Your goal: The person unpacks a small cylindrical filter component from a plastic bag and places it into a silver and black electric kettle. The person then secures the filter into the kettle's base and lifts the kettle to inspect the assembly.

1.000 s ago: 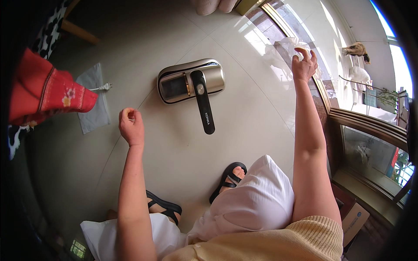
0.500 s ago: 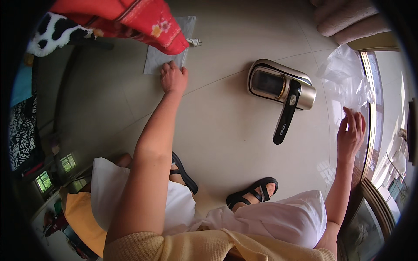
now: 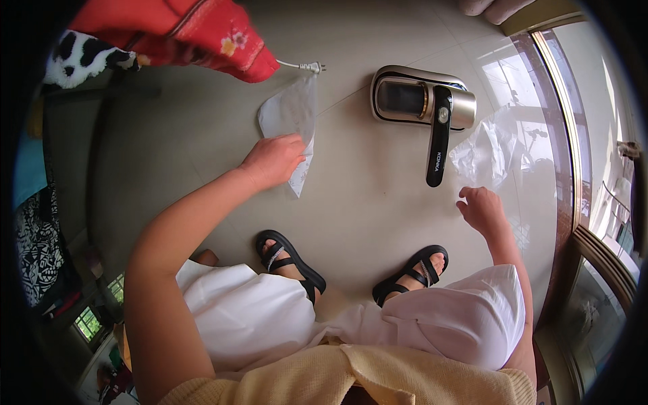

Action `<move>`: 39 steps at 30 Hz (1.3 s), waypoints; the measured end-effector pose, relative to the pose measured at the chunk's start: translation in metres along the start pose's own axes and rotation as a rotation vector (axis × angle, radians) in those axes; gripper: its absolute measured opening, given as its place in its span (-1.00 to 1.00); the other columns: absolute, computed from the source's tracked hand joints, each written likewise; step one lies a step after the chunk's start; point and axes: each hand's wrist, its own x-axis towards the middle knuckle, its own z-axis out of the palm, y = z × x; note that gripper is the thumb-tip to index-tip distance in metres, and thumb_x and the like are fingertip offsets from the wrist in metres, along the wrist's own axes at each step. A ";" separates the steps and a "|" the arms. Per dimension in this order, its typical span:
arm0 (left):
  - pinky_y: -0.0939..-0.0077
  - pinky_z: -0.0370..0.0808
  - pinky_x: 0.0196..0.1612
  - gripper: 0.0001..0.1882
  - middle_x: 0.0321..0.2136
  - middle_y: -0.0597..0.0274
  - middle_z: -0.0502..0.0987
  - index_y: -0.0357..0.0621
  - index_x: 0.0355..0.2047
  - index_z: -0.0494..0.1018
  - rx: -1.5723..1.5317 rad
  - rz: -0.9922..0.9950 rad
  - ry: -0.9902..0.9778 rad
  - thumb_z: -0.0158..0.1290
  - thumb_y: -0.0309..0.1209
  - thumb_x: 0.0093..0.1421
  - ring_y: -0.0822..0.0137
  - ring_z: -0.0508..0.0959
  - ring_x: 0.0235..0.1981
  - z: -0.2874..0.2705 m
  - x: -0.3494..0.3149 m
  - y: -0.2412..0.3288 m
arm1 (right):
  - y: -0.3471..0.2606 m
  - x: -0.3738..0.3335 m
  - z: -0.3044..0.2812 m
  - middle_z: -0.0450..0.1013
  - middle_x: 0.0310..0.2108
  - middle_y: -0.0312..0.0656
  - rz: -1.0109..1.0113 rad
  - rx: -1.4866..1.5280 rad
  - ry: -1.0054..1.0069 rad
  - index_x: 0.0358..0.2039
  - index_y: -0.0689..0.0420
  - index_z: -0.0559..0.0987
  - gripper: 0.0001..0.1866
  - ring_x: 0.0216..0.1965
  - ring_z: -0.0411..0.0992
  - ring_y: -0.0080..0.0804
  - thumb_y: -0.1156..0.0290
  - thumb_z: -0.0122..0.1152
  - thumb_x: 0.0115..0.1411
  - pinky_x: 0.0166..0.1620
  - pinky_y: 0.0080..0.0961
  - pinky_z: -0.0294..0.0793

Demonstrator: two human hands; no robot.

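My left hand (image 3: 275,160) is closed on the edge of a pale paper sheet (image 3: 287,111), lifting it so that a printed corner folds over. A clear, crumpled plastic bag (image 3: 489,148) trails over the floor just beyond my right hand (image 3: 482,209). The fingers of that hand are curled together at the bag's near end; the exact grip is partly hidden. Between the hands, farther off, a gold and black handheld vacuum cleaner (image 3: 422,104) lies with its black handle toward me. A white power plug (image 3: 312,67) rests by the sheet's far end.
Red flowered fabric (image 3: 196,37) hangs at the far left, beside black-and-white spotted plush cloth (image 3: 84,59). A glass door frame (image 3: 563,128) runs along the right. My sandalled feet (image 3: 290,260) stand on the glossy tile floor (image 3: 358,202).
My left hand has come nearer and raised the sheet off the floor. My right hand has moved inward and nearer, and the plastic bag has slid along with it. The view has shifted.
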 end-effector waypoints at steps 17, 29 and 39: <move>0.52 0.46 -0.05 -0.71 -0.21 0.25 0.60 -0.26 -0.10 0.51 -1.084 -0.729 0.033 0.13 -0.31 0.27 0.48 0.56 -0.18 -0.037 -0.079 -0.079 | -0.078 0.018 -0.002 0.55 -0.48 -0.07 -0.407 0.597 0.096 -0.34 0.16 0.57 -0.89 -0.38 0.54 -0.07 0.41 0.12 0.21 -0.28 -0.26 0.52; 0.54 0.48 -0.43 -0.75 -0.40 0.38 0.53 -0.20 -0.09 0.52 -0.417 -0.748 0.153 0.09 -0.40 0.24 0.51 0.53 -0.43 -0.030 -0.047 -0.066 | -0.047 0.044 0.006 0.50 -0.53 -0.12 -0.118 0.885 0.488 -0.26 0.20 0.50 -0.87 -0.48 0.50 -0.28 0.43 0.12 0.22 -0.35 -0.35 0.45; 0.28 0.52 -0.10 -0.42 0.15 0.03 0.28 -0.15 0.23 0.29 0.383 -0.265 -0.106 0.10 -0.43 0.17 0.10 0.50 -0.02 0.038 -0.034 0.019 | -0.050 0.053 0.015 0.51 -0.29 -0.22 -0.124 1.065 0.493 -0.06 0.25 0.42 -0.62 -0.30 0.51 -0.46 0.29 0.27 0.24 -0.23 -0.54 0.49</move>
